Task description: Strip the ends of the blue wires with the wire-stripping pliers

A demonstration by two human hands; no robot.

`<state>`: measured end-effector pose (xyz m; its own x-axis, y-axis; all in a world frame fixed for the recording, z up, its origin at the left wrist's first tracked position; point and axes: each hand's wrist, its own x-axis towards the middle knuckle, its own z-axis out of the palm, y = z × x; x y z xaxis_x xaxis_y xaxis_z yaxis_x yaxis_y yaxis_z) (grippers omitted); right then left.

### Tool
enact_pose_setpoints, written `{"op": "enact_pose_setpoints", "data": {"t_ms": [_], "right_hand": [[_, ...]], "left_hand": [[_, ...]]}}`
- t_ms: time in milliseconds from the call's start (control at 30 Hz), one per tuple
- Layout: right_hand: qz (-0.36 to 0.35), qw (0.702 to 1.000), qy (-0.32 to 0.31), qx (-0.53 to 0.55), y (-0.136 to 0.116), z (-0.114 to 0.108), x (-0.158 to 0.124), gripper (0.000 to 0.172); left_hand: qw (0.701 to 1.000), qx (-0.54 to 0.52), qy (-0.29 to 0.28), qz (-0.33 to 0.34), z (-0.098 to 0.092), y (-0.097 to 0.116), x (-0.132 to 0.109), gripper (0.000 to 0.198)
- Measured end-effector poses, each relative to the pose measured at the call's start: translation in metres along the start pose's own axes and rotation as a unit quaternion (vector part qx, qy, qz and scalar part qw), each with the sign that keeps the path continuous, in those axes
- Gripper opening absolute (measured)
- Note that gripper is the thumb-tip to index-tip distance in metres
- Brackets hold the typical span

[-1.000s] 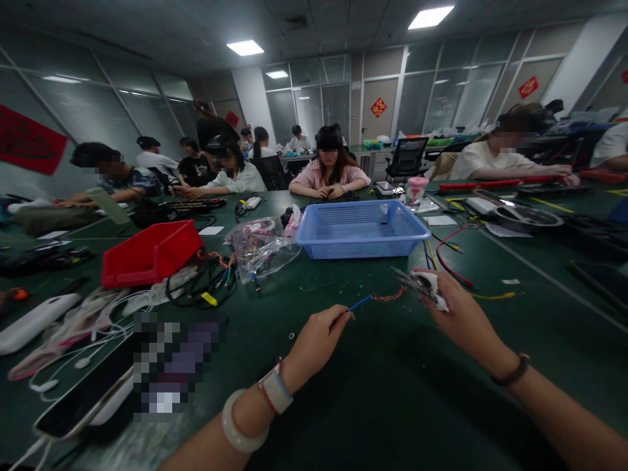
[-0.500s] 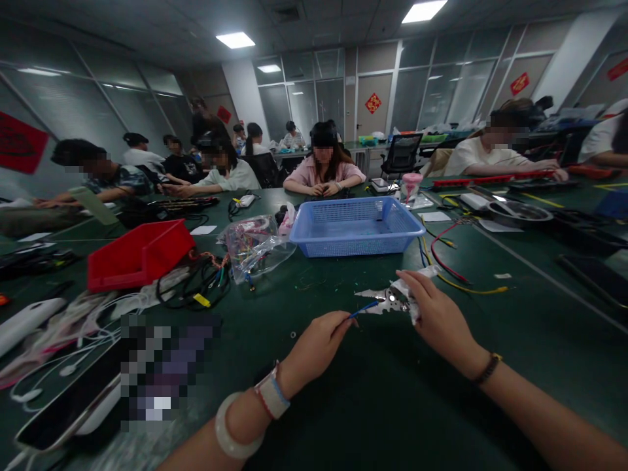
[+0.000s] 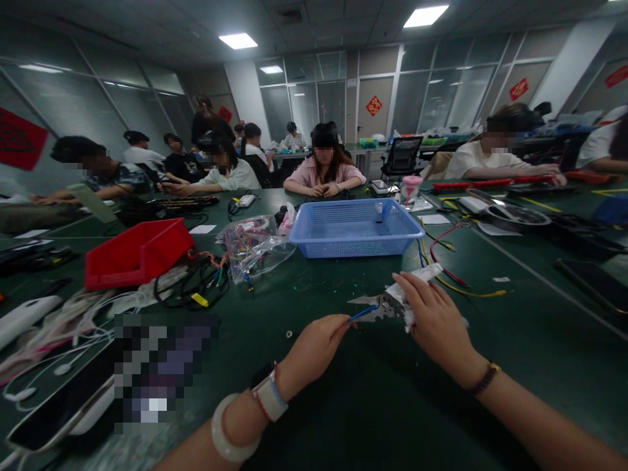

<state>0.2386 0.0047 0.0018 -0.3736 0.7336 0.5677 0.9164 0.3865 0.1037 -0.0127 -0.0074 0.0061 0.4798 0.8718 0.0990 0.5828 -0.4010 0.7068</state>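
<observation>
Shiny metal pliers [image 3: 387, 306]; smooth plastic-sheathed wire [image 3: 364, 313]; plastic basket [image 3: 356, 248] (matt).

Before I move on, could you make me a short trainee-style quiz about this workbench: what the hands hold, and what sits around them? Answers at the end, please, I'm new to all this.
1. Multiple choice: what does the left hand hold? (a) a red bin's edge; (b) a blue wire; (c) an earphone cord.
2. True or false: the right hand is holding a phone.
3. Fill in: seen from the person's seat, the red bin stands to the ____ of the blue basket.

Key:
1. (b).
2. False: the right hand holds metal pliers.
3. Left.
</observation>
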Motion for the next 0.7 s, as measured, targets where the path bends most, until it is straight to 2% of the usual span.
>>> {"op": "enact_pose_setpoints", "data": {"t_ms": [133,400,600,700], "right_hand": [[-0.014,1.0,0.0,-0.02,0.0,-0.002,0.001,0.07],[-0.032,0.998,-0.017,-0.06,0.006,0.0,0.002,0.054],[-0.036,0.997,-0.007,-0.069,0.006,0.004,0.004,0.053],[-0.033,0.997,-0.011,-0.066,0.006,0.008,0.003,0.044]], "left_hand": [[1.0,0.009,-0.004,0.002,0.001,0.0,0.0,0.029],[1.0,0.02,-0.011,0.008,0.0,0.0,0.0,0.029],[0.999,0.031,-0.003,0.009,-0.002,-0.002,0.001,0.029],[0.999,0.041,-0.003,0.012,-0.001,-0.002,0.001,0.027]]}}
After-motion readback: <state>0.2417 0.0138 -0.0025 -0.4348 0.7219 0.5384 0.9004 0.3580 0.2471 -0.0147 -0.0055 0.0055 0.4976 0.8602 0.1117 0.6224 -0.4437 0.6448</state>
